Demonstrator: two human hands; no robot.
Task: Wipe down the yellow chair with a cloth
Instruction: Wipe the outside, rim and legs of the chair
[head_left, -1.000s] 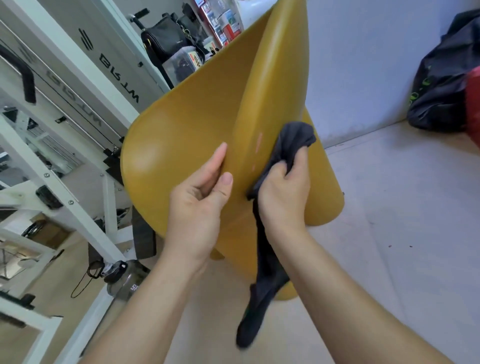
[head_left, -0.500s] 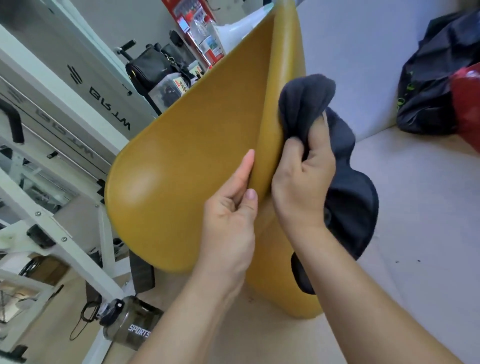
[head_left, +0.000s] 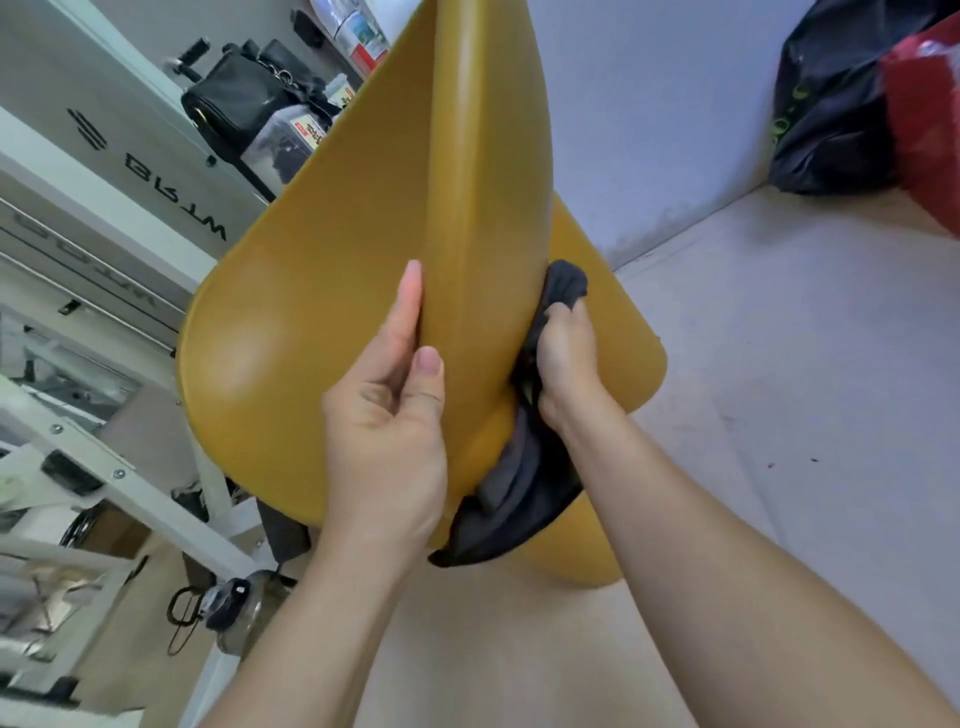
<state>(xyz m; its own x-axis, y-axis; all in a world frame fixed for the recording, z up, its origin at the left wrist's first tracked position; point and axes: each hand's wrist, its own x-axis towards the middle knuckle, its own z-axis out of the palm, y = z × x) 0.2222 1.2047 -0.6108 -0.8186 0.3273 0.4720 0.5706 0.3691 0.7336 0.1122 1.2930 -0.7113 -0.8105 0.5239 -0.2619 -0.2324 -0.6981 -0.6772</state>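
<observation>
The yellow chair (head_left: 332, 270) fills the middle of the head view, its smooth curved shell standing on edge over the floor. My left hand (head_left: 387, 431) holds the shell's near edge, thumb on the ridge and fingers on the left face. My right hand (head_left: 569, 358) grips a dark grey cloth (head_left: 519, 499) bunched against the right side of the ridge. Part of the cloth sticks out above my fingers, and the rest hangs down under my wrist. The chair's lower part is hidden behind my arms.
A white metal frame (head_left: 130, 493) with lettering stands close on the left, a dark sports bottle (head_left: 244, 613) on the floor by it. A black handbag (head_left: 234, 104) sits behind the chair. A black bag (head_left: 831, 104) and a red bag (head_left: 930, 124) lie at the right wall.
My right hand has slid the cloth down from the upper ridge to the lower right side of the shell. My left hand keeps its hold on the edge.
</observation>
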